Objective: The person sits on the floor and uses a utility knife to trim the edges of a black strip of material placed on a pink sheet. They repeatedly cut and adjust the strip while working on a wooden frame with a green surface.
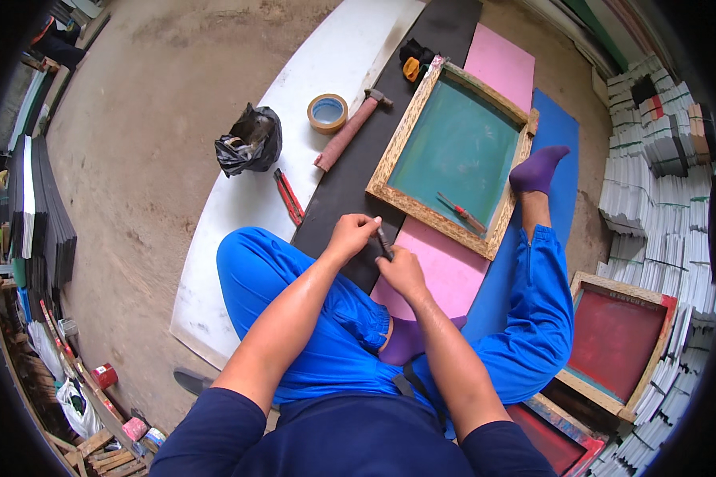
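I sit on the floor in blue trousers and purple socks. My left hand (350, 235) and my right hand (402, 270) meet just above my knee, both closed on a small dark tool (383, 241) held between them; its exact kind is too small to tell. In front of them lies a wooden screen-printing frame (390, 163) with green mesh, and a red-handled screwdriver (461, 212) rests on the mesh. The frame lies across a black board (350, 183) and a pink sheet (445, 274).
A tape roll (327, 112), a hammer (350, 129), red pliers (288, 195) and a black plastic bag (249, 141) lie on the white board (215, 262). A blue mat (561, 127) lies at right. A red-mesh frame (612, 342) and paper stacks (660, 167) stand at right.
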### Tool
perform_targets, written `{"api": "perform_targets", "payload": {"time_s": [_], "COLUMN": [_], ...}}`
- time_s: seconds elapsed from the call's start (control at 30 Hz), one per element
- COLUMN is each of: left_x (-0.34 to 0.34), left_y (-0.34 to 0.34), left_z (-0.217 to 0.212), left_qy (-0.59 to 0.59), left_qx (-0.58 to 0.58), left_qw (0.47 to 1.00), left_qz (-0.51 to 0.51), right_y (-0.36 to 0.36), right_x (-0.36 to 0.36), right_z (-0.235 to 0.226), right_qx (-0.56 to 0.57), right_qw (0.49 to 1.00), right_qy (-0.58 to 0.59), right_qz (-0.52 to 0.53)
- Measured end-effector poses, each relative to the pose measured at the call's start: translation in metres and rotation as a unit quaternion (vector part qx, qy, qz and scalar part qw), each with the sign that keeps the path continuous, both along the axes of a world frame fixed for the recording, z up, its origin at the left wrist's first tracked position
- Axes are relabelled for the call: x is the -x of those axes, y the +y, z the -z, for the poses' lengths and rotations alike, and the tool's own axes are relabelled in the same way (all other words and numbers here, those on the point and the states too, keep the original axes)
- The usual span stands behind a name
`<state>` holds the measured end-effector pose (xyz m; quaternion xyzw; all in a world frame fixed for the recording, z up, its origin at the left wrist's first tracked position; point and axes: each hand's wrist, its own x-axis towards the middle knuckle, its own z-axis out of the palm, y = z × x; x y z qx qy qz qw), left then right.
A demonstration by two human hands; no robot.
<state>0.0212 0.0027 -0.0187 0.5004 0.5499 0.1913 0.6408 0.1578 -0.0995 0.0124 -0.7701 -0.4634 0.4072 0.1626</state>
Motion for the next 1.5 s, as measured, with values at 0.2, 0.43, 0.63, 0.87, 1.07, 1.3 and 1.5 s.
{"api": "perform_targets", "payload": {"time_s": [0.2, 0.43, 0.63, 0.87, 1.07, 1.3, 1.5], "left_x": [0.017, 0.027, 0.018, 0.004, 0.003, 0.000, -0.004], "left_y": [-0.001, 0.001, -0.007, -0.018, -0.014, -0.012, -0.010], "left_z": [-0.003, 0.006, -0.026, -0.025, -0.028, -0.029, -0.027], "left_qy": [0.000, 0.032, 0.293, 0.303, 0.296, 0.277, 0.260], "left_qx": [0.100, 0.068, -0.174, -0.300, -0.266, -0.265, -0.264], "left_qw": [0.994, 0.995, 0.939, 0.899, 0.910, 0.917, 0.923], "left_qz": [-0.052, -0.064, 0.047, 0.100, 0.114, 0.108, 0.102], "right_y": [0.003, 0.006, 0.007, 0.029, 0.047, 0.056, 0.051], "right_x": [0.008, 0.003, -0.024, -0.073, -0.084, -0.081, -0.071], "right_z": [0.004, 0.014, 0.008, -0.002, -0.012, -0.024, -0.021], "right_qx": [0.034, 0.132, 0.144, 0.134, 0.167, 0.171, 0.140], "right_qw": [0.998, 0.952, 0.936, 0.949, 0.950, 0.961, 0.980], "right_qy": [0.041, 0.277, 0.307, 0.238, 0.213, 0.175, 0.088], "right_qz": [-0.039, 0.008, 0.097, 0.157, 0.153, 0.128, 0.106]}}
